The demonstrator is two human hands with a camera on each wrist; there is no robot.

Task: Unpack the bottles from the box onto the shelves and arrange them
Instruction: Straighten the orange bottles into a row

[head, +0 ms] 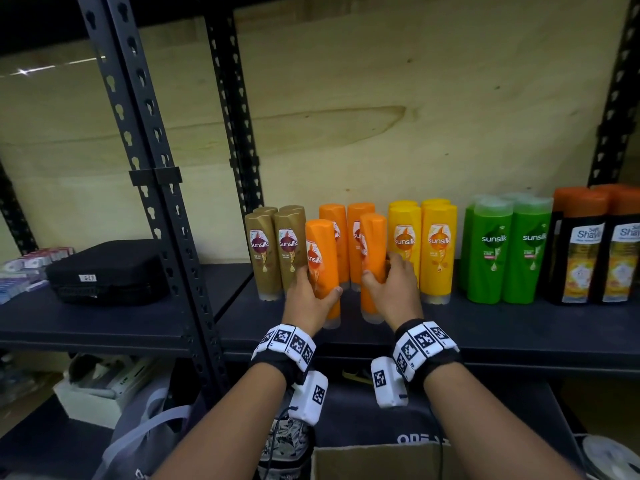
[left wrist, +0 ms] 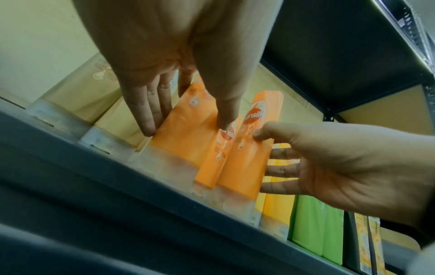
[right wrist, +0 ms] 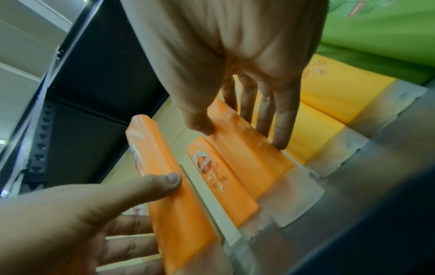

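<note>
Two orange Sunsilk bottles stand cap-down near the front of the dark shelf (head: 485,327). My left hand (head: 311,292) grips the left orange bottle (head: 322,268), which leans a little to the left. My right hand (head: 388,282) grips the right orange bottle (head: 372,251). In the left wrist view my left hand (left wrist: 187,128) holds its bottle (left wrist: 179,148) between thumb and fingers. The right wrist view shows my right hand (right wrist: 240,136) around its bottle (right wrist: 266,167) in the same way. Two more orange bottles (head: 332,230) stand behind them. The cardboard box (head: 377,462) sits below, at the bottom edge.
Along the shelf stand brown bottles (head: 277,251) on the left, then yellow bottles (head: 422,244), green bottles (head: 502,251) and black bottles with orange caps (head: 595,251). A black case (head: 107,271) lies on the neighbouring shelf beyond a slotted metal post (head: 162,202).
</note>
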